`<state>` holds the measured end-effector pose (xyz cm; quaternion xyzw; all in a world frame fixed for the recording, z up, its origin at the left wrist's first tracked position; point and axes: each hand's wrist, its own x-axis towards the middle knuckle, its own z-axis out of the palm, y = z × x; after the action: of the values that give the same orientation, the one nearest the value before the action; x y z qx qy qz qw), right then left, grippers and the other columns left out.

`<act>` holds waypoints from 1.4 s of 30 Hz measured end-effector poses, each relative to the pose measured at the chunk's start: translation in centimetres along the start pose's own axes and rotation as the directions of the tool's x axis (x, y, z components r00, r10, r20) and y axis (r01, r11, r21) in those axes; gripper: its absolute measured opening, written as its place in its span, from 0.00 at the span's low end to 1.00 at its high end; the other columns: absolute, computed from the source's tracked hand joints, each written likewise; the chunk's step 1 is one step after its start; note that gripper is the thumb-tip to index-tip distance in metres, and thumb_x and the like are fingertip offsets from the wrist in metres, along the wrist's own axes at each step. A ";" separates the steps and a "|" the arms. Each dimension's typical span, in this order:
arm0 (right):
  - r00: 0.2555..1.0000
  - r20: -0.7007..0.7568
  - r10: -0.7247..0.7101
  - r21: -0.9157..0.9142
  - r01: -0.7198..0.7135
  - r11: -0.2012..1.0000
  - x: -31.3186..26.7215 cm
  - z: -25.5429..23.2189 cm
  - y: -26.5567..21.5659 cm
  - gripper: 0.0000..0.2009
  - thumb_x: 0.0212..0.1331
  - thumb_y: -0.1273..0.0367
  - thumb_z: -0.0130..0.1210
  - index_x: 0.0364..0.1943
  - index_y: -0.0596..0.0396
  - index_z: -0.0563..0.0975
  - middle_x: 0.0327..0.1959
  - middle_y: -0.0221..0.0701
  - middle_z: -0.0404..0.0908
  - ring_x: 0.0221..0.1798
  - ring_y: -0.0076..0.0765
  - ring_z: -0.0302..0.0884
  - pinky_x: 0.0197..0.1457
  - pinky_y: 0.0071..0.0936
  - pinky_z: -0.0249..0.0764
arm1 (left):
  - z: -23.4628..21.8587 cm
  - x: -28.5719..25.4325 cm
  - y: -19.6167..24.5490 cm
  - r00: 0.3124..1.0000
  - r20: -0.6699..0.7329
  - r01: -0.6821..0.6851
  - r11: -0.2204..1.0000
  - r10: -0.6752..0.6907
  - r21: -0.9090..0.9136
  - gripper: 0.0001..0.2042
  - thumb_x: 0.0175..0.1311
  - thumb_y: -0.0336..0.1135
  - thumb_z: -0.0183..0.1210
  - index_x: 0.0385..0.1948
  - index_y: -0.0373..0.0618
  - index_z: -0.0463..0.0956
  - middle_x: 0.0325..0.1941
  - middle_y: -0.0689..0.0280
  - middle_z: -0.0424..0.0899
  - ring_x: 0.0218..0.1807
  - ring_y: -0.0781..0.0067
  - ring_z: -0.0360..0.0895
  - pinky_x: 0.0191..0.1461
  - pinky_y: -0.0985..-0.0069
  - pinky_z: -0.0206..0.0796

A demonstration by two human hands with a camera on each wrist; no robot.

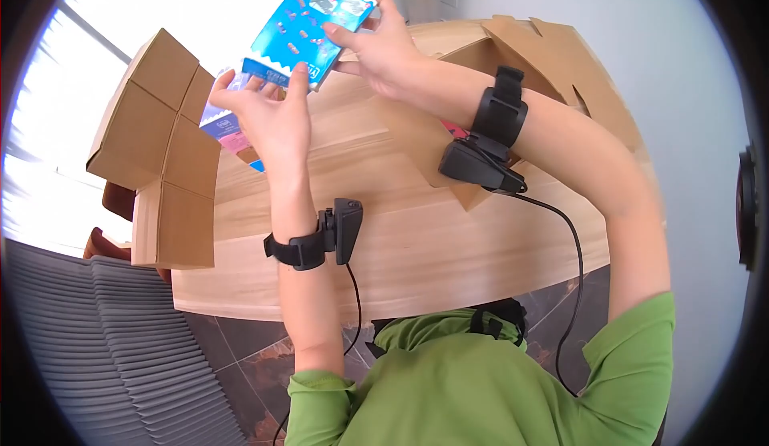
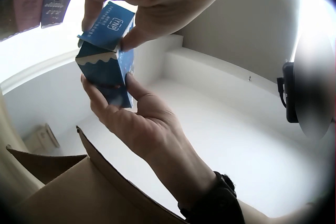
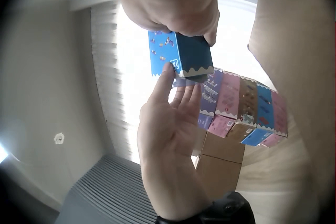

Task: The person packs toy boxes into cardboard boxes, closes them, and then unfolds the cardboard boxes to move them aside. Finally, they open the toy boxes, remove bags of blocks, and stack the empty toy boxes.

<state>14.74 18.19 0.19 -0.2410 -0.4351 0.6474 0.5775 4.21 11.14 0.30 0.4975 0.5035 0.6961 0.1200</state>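
Observation:
A small blue carton [image 1: 300, 34] with printed pictures and a white wavy edge is held up over the far left of the table by both hands. My right hand [image 1: 384, 54] grips its far right side, thumb on the printed face. At the near end, my left hand [image 1: 276, 118] pinches it between thumb and fingers. The left wrist view shows a blue end flap [image 2: 110, 24] with a white logo, tilted out from the carton body between the left fingers. Below, the right hand [image 2: 142, 129] cups the other end.
Beyond the left hand stands a row of several small cartons in purple [image 3: 210, 95], pink [image 3: 228, 95], brown and blue. A folded-out cardboard piece [image 1: 152, 118] stands at the table's left edge. An open cardboard box [image 1: 553, 62] sits at the right, under the right forearm.

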 end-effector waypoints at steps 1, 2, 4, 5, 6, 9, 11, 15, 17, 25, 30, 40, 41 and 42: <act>1.000 0.006 -0.004 0.013 0.004 1.000 -0.1 0.0 -0.2 0.33 0.50 0.80 0.55 0.56 0.50 0.49 0.56 0.39 0.53 0.54 0.45 0.66 0.46 0.49 0.77 | 0.1 0.1 0.0 1.000 0.016 -0.011 1.000 0.011 0.026 0.31 0.48 0.24 0.62 0.48 0.36 0.46 0.44 0.41 0.69 0.47 0.60 0.75 0.46 0.74 0.70; 1.000 0.010 -0.007 0.027 0.007 1.000 -0.2 0.0 -0.5 0.32 0.51 0.80 0.55 0.56 0.50 0.49 0.56 0.39 0.54 0.54 0.44 0.66 0.47 0.49 0.77 | 0.1 0.1 0.0 0.999 0.035 -0.021 0.998 0.019 0.053 0.31 0.49 0.24 0.61 0.49 0.36 0.46 0.44 0.40 0.69 0.47 0.59 0.75 0.47 0.74 0.70; 1.000 0.008 -0.011 0.044 0.011 0.999 -0.3 -0.1 -0.5 0.31 0.52 0.81 0.53 0.56 0.50 0.48 0.56 0.38 0.53 0.56 0.45 0.64 0.50 0.52 0.76 | 0.2 -0.2 0.7 0.998 0.061 -0.008 0.994 0.001 0.112 0.32 0.50 0.25 0.60 0.50 0.35 0.44 0.44 0.37 0.69 0.46 0.57 0.76 0.46 0.73 0.70; 1.000 0.019 -0.007 0.071 0.006 0.997 -0.2 -0.2 -0.4 0.32 0.52 0.81 0.54 0.56 0.50 0.48 0.56 0.38 0.53 0.56 0.44 0.64 0.50 0.52 0.75 | 0.4 -0.4 0.8 0.998 0.053 -0.030 0.990 0.023 0.138 0.33 0.50 0.26 0.61 0.51 0.35 0.44 0.45 0.37 0.69 0.45 0.57 0.76 0.46 0.73 0.71; 1.000 0.030 -0.002 0.097 0.000 0.995 -0.1 -0.4 -0.3 0.32 0.51 0.81 0.54 0.56 0.50 0.48 0.56 0.38 0.53 0.56 0.44 0.64 0.50 0.52 0.75 | 0.6 -0.5 0.9 0.998 0.044 -0.051 0.985 0.044 0.164 0.33 0.50 0.26 0.61 0.51 0.35 0.43 0.45 0.37 0.69 0.45 0.57 0.77 0.45 0.73 0.71; 0.997 0.069 -0.025 0.119 0.016 0.993 0.2 -0.9 -0.2 0.33 0.51 0.81 0.55 0.56 0.50 0.47 0.56 0.37 0.52 0.55 0.43 0.64 0.51 0.52 0.75 | 1.0 -0.6 0.0 0.999 0.007 -0.054 0.988 0.054 0.147 0.35 0.50 0.30 0.62 0.52 0.32 0.44 0.46 0.37 0.69 0.43 0.56 0.77 0.44 0.72 0.71; 0.995 0.088 -0.050 0.093 0.042 0.995 0.2 -1.1 -0.4 0.33 0.51 0.80 0.55 0.57 0.49 0.47 0.56 0.37 0.53 0.55 0.42 0.64 0.51 0.52 0.74 | 1.0 -0.5 -0.9 1.000 -0.020 -0.009 0.994 0.011 0.110 0.35 0.48 0.32 0.64 0.51 0.29 0.47 0.46 0.39 0.70 0.43 0.57 0.78 0.44 0.73 0.71; 0.991 0.082 -0.107 0.055 0.103 0.993 -0.1 -0.9 -1.0 0.29 0.52 0.79 0.55 0.54 0.52 0.51 0.54 0.34 0.59 0.56 0.39 0.65 0.55 0.55 0.70 | 0.7 0.3 -2.0 0.994 -0.011 0.107 0.994 -0.106 0.008 0.33 0.44 0.36 0.68 0.47 0.25 0.58 0.43 0.47 0.75 0.42 0.63 0.78 0.43 0.76 0.70; 0.986 0.106 -0.128 0.076 0.120 0.990 0.1 -1.1 -1.1 0.28 0.52 0.79 0.55 0.53 0.52 0.51 0.54 0.33 0.59 0.56 0.39 0.65 0.55 0.55 0.70 | 0.7 0.3 -2.3 0.995 -0.015 0.099 0.995 -0.099 -0.025 0.31 0.43 0.36 0.69 0.44 0.25 0.63 0.41 0.51 0.77 0.41 0.66 0.78 0.43 0.77 0.70; 0.957 0.284 -0.064 0.198 0.007 0.980 0.8 -2.4 -1.0 0.28 0.52 0.79 0.55 0.53 0.51 0.52 0.54 0.32 0.57 0.56 0.39 0.65 0.55 0.55 0.70 | 1.7 -0.2 -1.0 0.995 -0.074 -0.072 0.988 0.062 -0.135 0.24 0.48 0.25 0.65 0.45 0.24 0.63 0.43 0.53 0.76 0.43 0.72 0.75 0.45 0.78 0.69; 0.908 0.415 0.064 0.111 -0.120 0.987 0.6 -3.0 -2.6 0.22 0.54 0.79 0.53 0.51 0.52 0.59 0.50 0.31 0.66 0.54 0.37 0.68 0.55 0.55 0.70 | 1.6 -0.1 -1.4 0.994 -0.092 -0.083 0.979 0.067 -0.185 0.22 0.45 0.33 0.67 0.41 0.31 0.70 0.37 0.57 0.79 0.43 0.72 0.76 0.43 0.76 0.69; 0.848 0.375 0.373 -0.447 -0.187 0.875 0.0 -5.0 -5.4 0.17 0.50 0.81 0.56 0.47 0.58 0.71 0.45 0.38 0.76 0.46 0.38 0.76 0.51 0.29 0.77 | 1.6 0.0 0.0 0.914 0.084 -0.378 0.909 0.397 -0.176 0.25 0.48 0.32 0.66 0.48 0.35 0.66 0.40 0.63 0.74 0.45 0.74 0.73 0.48 0.78 0.67; 0.852 0.369 0.372 -0.457 -0.182 0.870 -0.3 -4.9 -5.6 0.17 0.50 0.82 0.56 0.46 0.59 0.71 0.44 0.39 0.76 0.47 0.38 0.76 0.51 0.28 0.77 | 1.5 -0.3 0.2 0.920 0.092 -0.362 0.916 0.381 -0.176 0.25 0.48 0.32 0.66 0.47 0.36 0.66 0.40 0.63 0.74 0.44 0.75 0.73 0.47 0.79 0.67; 0.855 0.362 0.372 -0.467 -0.179 0.866 -0.8 -4.6 -5.8 0.17 0.50 0.82 0.55 0.46 0.61 0.71 0.43 0.40 0.76 0.47 0.38 0.76 0.51 0.28 0.77 | 1.4 -0.7 0.6 0.926 0.100 -0.344 0.923 0.364 -0.175 0.25 0.47 0.33 0.66 0.46 0.37 0.66 0.39 0.64 0.74 0.44 0.76 0.72 0.47 0.79 0.67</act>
<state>21.76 18.44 2.60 -0.2670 -0.6422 0.6541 0.2975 5.87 11.23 0.45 0.6142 0.3407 0.7090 0.0630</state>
